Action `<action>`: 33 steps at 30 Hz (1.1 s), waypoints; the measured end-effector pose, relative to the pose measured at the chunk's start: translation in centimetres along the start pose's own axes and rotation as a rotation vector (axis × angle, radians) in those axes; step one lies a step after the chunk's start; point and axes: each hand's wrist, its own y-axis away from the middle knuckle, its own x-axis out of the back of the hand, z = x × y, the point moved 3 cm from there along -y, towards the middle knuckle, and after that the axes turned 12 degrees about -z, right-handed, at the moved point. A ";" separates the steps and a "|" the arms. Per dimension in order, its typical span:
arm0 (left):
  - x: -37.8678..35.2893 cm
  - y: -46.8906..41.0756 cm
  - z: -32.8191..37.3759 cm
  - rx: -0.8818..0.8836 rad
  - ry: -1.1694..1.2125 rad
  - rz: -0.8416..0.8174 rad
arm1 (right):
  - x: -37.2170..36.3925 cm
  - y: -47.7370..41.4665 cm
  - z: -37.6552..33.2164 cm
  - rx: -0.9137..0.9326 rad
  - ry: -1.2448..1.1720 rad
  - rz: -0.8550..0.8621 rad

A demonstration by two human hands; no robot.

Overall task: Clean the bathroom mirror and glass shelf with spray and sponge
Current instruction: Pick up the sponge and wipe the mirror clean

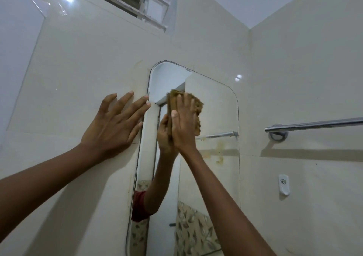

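— Sponge [196, 116] position?

— Pressed flat against the upper part of the mirror [216, 177], under the right hand [183, 126]. That grip is a flattened palm with fingers laid over the sponge, pinning it to the glass rather than pinching it.

— And the other hand?

— The left hand [115, 122] is spread open and empty on the tiled wall [78, 69], fingertips just at the mirror's left edge, bracing.

— Which way does the work lie?

— The mirror's long axis runs down from the sponge, so most unwiped glass is below the right hand, including brownish stains [220, 149] lower right of it. I'd judge downward strokes come next. No spray bottle or glass shelf shows here.
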 end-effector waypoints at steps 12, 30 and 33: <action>0.0 0.1 -0.1 -0.033 0.009 0.036 | -1.4 5.4 -0.1 0.127 0.123 0.035; -0.1 0.0 0.0 -0.017 0.012 0.043 | 4.6 10.5 15.4 -0.453 -0.071 0.236; -0.1 0.0 0.1 -0.021 0.021 0.043 | 2.5 12.5 12.9 -0.448 -0.102 0.240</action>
